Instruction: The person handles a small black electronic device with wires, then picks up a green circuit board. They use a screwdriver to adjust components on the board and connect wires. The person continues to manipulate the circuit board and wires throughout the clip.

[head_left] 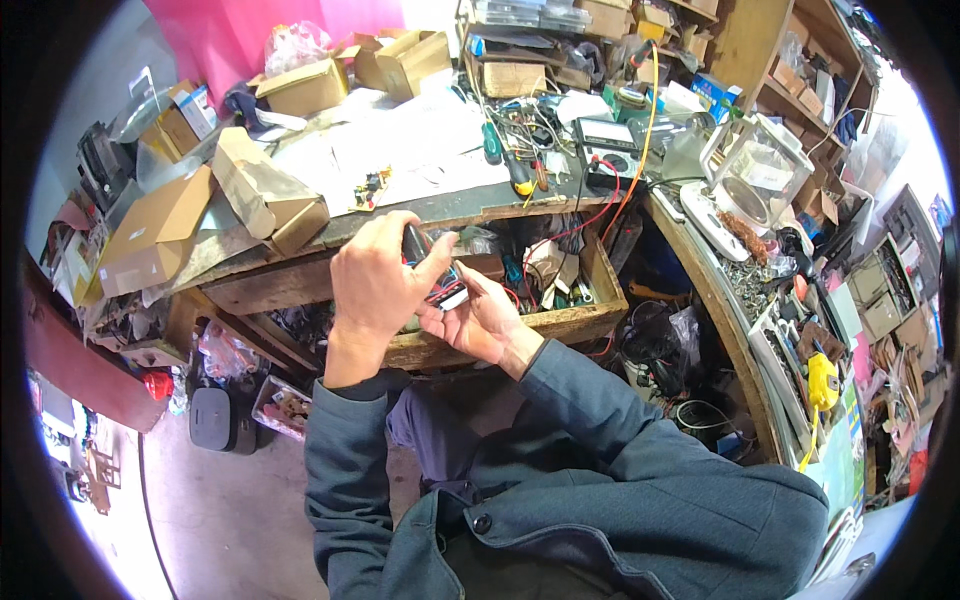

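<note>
My left hand (380,285) is raised over the open wooden drawer (560,322), closed around a dark object (414,240) with red and blue wires; its exact shape is hidden by my fingers. My right hand (472,325) cups it from below, fingers curled against a dark and white piece (448,297). The drawer holds tangled cables, tools and small items. Just behind, on the worktop, a small electronic part (372,187) lies on white paper (325,165), and a meter (607,155) with red leads sits at the right.
Cardboard boxes (150,235) crowd the left worktop. A white-framed appliance (750,170), a yellow tool (822,380) and loose parts cover the right bench (730,340). Cables lie tangled beneath it (665,350). A black case (210,420) and a small bin (280,410) stand on the floor at lower left.
</note>
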